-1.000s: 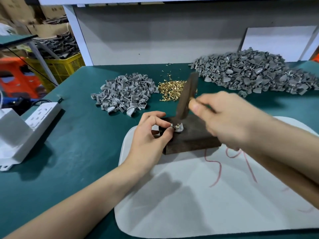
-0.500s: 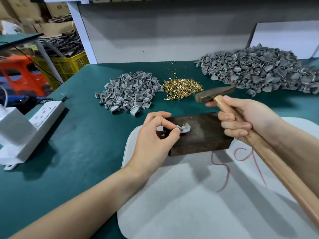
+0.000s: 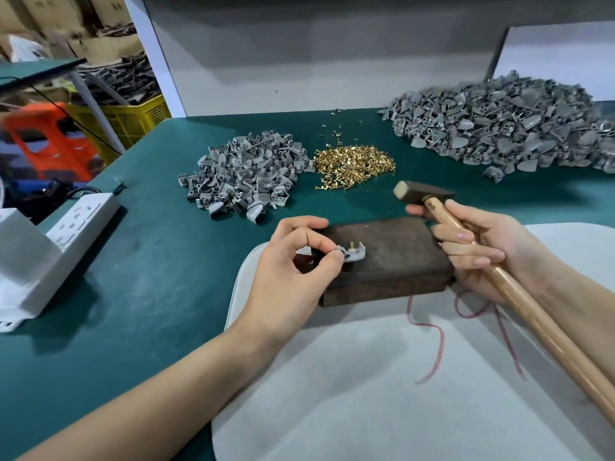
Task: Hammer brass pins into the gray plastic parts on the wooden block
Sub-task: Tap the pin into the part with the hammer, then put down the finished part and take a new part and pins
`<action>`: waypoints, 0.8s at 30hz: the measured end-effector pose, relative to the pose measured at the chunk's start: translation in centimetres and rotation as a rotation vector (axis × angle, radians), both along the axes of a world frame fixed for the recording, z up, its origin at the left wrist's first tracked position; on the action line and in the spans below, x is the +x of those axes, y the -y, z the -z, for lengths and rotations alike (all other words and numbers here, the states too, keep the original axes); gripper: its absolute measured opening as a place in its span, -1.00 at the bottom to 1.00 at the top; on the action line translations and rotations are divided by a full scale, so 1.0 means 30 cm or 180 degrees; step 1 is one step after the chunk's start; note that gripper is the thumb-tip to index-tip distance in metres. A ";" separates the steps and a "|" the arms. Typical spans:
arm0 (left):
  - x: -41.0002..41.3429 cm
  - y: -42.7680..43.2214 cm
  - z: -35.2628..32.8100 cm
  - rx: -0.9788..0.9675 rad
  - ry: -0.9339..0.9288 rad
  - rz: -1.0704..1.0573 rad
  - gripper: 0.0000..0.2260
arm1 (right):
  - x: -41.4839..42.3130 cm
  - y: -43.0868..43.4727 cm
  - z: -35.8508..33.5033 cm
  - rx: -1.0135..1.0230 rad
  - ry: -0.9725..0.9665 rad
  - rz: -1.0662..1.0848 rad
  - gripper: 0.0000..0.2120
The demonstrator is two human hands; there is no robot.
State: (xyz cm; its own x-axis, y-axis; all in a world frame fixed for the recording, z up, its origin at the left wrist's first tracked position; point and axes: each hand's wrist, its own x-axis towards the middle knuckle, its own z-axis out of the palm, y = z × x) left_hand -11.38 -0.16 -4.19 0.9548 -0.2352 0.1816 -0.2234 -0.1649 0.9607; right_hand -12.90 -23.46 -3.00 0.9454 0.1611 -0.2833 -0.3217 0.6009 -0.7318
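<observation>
Fingers (image 3: pixel 333 261) of left hand (image 3: pixel 286 274) pinch the gray part (image 3: pixel 355 255) on the block (image 3: pixel 399 261); right hand (image 3: pixel 482 251) grips hammer (image 3: pixel 424 194).

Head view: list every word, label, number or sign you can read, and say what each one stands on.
"5": a likely reading only, of the left red mark, hand-drawn on the white sheet.
Right red mark, same sheet: a loose scribble, not readable.
Power strip: any print is too small to read.
Cardboard boxes at the back: too blurred to read.
</observation>
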 end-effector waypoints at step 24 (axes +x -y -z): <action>0.409 0.388 -0.273 -0.0493 -0.1073 0.0766 -0.82 | 0.021 0.015 0.030 0.0666 -0.0206 -0.0090 -0.75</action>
State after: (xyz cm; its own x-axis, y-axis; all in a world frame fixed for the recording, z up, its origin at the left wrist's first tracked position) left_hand 0.88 -11.80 3.99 0.8881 -0.4527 -0.0800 0.0924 0.0053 0.9957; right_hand -12.29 -23.91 -3.89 0.9206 0.2490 -0.3009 -0.3829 0.7276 -0.5692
